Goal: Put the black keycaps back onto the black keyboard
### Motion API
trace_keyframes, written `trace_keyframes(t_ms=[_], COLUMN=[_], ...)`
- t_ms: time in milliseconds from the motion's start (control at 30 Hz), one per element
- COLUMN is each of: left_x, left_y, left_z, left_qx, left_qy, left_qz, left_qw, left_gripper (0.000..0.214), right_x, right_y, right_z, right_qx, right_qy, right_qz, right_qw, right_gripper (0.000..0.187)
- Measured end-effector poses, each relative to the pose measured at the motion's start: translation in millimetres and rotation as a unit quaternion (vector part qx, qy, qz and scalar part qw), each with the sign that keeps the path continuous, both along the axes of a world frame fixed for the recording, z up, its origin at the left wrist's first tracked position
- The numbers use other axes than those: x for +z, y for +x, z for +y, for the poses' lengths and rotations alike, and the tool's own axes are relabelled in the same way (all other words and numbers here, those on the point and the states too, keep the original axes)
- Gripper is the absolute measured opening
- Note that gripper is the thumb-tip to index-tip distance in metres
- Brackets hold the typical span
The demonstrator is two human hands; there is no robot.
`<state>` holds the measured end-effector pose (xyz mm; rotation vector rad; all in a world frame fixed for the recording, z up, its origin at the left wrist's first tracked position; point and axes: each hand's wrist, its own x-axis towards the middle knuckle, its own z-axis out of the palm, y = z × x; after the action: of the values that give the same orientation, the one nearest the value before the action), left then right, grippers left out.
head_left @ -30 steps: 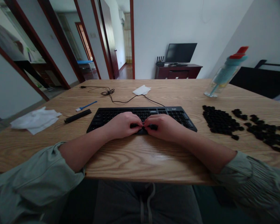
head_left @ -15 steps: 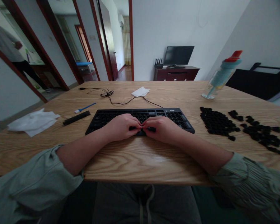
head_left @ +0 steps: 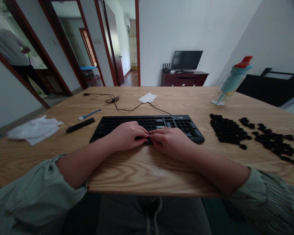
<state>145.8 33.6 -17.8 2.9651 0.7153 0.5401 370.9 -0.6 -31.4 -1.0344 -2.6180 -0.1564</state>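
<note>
A black keyboard (head_left: 186,128) lies across the middle of the table with many of its keycaps off. My left hand (head_left: 128,135) rests over its lower middle part, thumb and fingertips pressed together. Close against it, my right hand (head_left: 172,141) is closed in the same way, and the fingertips of both nearly meet near the front edge. Whatever is between the fingers is too small or hidden to make out. To the right lie many loose black keycaps (head_left: 226,129), some packed in a block and others scattered (head_left: 274,138) farther right.
Left of the keyboard are a long black bar (head_left: 80,125), a small blue brush (head_left: 90,114) and white tissues (head_left: 35,128). Behind it run the cable (head_left: 129,109) and a folded tissue (head_left: 147,97). A bottle (head_left: 231,83) stands back right. A person (head_left: 12,49) stands in a doorway.
My right hand has turned slightly, its fingers lying flatter over the keyboard's front part. My left hand stays almost in place. The view has tilted a little, and the person in the doorway has shifted right.
</note>
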Motion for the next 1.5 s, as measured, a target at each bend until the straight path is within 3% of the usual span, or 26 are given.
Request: trace_keyframes(t_ms=[267, 467, 600, 733, 833, 967, 1067, 1333, 1500], left_x=[0.3, -1.7, -2.0, 5.4, 13.1, 15.4, 12.1, 11.9, 11.9], left_y=[1.4, 4.7, 7.8, 5.9, 0.0, -7.6, -8.8, -7.6, -9.3], left_z=[0.0, 1.8, -0.4, -8.3, -11.1, -5.0, 0.3, -1.3, -0.4], left_qx=[0.006, 0.056, 0.061, 0.063, 0.093, 0.107, 0.095, 0.093, 0.109], left_qy=[-0.01, -0.024, -0.012, -0.002, 0.009, 0.011, 0.014, 0.015, 0.009], left_qz=[-0.003, -0.005, -0.04, -0.133, -0.167, -0.167, -0.16, -0.145, -0.132], left_qw=[1.0, 0.998, 0.997, 0.989, 0.982, 0.98, 0.983, 0.985, 0.985], left_gripper=[0.016, 0.012, 0.008, 0.016, 0.023, 0.02, 0.018, 0.018, 0.019], right_x=[-3.3, 1.2, 0.7, 11.9, 32.5, 59.5, 70.4, 79.4, 70.6], right_y=[-8.0, -7.5, -5.2, 5.4, 34.0, 94.2, 137.4, 215.6, 252.6], right_z=[-11.2, -4.3, 0.7, -1.3, 2.7, 15.3, 20.7, 27.5, 49.4], right_qx=[-0.029, -0.079, -0.056, -0.031, -0.044, -0.163, -0.227, -0.31, -0.324], right_qy=[0.017, -0.037, -0.044, 0.012, 0.057, 0.069, 0.078, 0.002, -0.034], right_qz=[-0.032, 0.036, 0.08, 0.133, 0.165, 0.202, 0.18, 0.103, 0.101], right_qw=[0.999, 0.996, 0.994, 0.991, 0.984, 0.963, 0.954, 0.945, 0.94], right_gripper=[0.026, 0.021, 0.016, 0.018, 0.02, 0.035, 0.036, 0.031, 0.031])
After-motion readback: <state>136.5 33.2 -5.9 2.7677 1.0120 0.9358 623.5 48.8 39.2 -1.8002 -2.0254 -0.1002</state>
